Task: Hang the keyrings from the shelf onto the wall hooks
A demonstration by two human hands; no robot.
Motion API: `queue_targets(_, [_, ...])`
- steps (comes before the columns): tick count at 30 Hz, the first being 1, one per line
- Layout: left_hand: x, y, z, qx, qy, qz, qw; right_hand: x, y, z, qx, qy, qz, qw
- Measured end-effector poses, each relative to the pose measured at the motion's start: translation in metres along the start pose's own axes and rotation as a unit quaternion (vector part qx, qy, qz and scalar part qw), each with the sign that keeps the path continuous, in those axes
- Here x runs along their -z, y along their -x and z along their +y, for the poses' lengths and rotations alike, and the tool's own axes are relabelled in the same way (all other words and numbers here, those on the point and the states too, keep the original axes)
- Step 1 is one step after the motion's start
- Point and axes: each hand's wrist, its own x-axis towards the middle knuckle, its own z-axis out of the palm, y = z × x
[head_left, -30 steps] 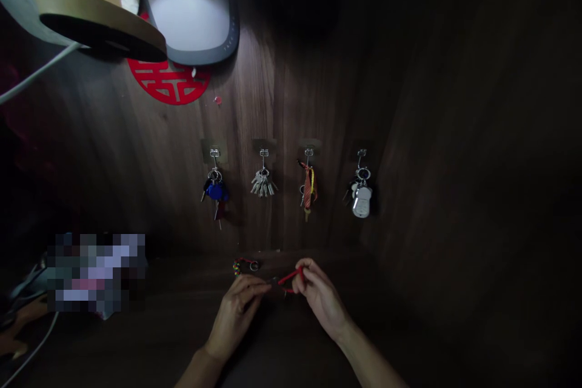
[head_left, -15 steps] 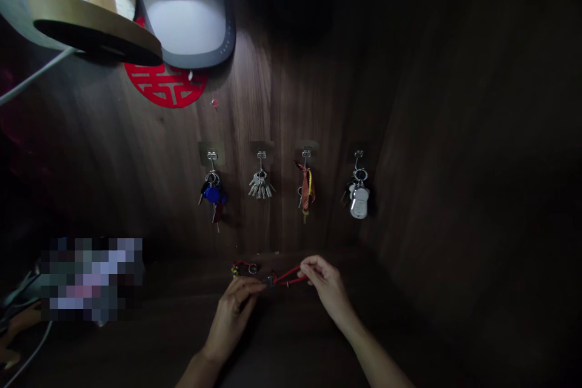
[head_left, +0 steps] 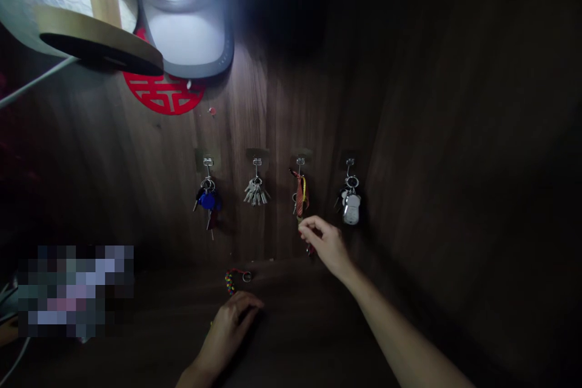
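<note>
My right hand [head_left: 325, 245] is raised before the back panel, thumb and fingers pinched on a red cord. Most of the cord is hidden by the fingers; a small dark red and shiny piece [head_left: 310, 250] dangles beneath them. The fingertips are just below the key bunch with an orange strap [head_left: 300, 195] on the third hook, and I cannot tell whether they touch it. Resting on the lower surface, my left hand [head_left: 230, 324] has its fingers loosely stretched and nothing visible in them. Just beyond it lies a multicoloured braided key strap [head_left: 230, 282] with a metal ring [head_left: 247, 277].
Other hooks hold keys with a blue fob [head_left: 208, 200], a bunch of silver keys [head_left: 257, 193] and keys with a white fob [head_left: 351, 206]. A lit lamp, a round wooden piece [head_left: 97, 36], a cap [head_left: 186, 39] and a red paper cutout [head_left: 163, 97] are at upper left.
My right hand has risen from the lower surface toward the third hook with the red cord. My left hand has let go of the cord's metal end and moved slightly nearer me.
</note>
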Motion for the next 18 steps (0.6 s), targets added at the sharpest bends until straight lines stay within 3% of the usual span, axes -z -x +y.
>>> queue_targets(10, [-0.001, 0.0, -0.003, 0.007, 0.014, -0.001, 1.0, 0.02, -0.079, -0.023, 0.062, -0.053, 0.089, 0.993])
queue_targets(18, [-0.001, -0.002, -0.003, 0.015, 0.016, 0.001, 1.0, 0.02, -0.109, -0.023, 0.041, -0.07, 0.1, 0.992])
